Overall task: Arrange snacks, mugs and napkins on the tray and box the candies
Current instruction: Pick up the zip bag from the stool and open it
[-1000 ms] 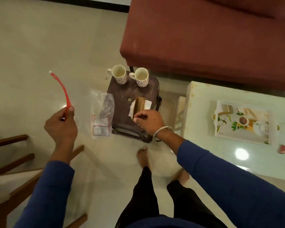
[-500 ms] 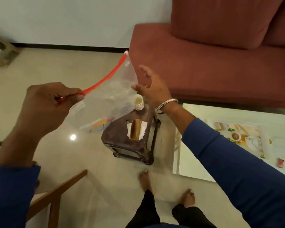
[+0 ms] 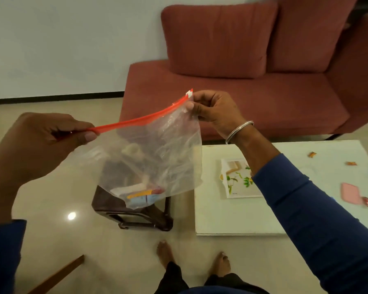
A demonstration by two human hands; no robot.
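Zip bag, clear, red seal: left hand and right hand pinch opposite top corners; snack packets at its bottom; dark stool below it.

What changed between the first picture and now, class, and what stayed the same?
The right hand left the stool, rose, and now pinches the bag by its far zip end. The bag, then on the stool, hangs between both hands. The left hand keeps its pinch on the red zip.
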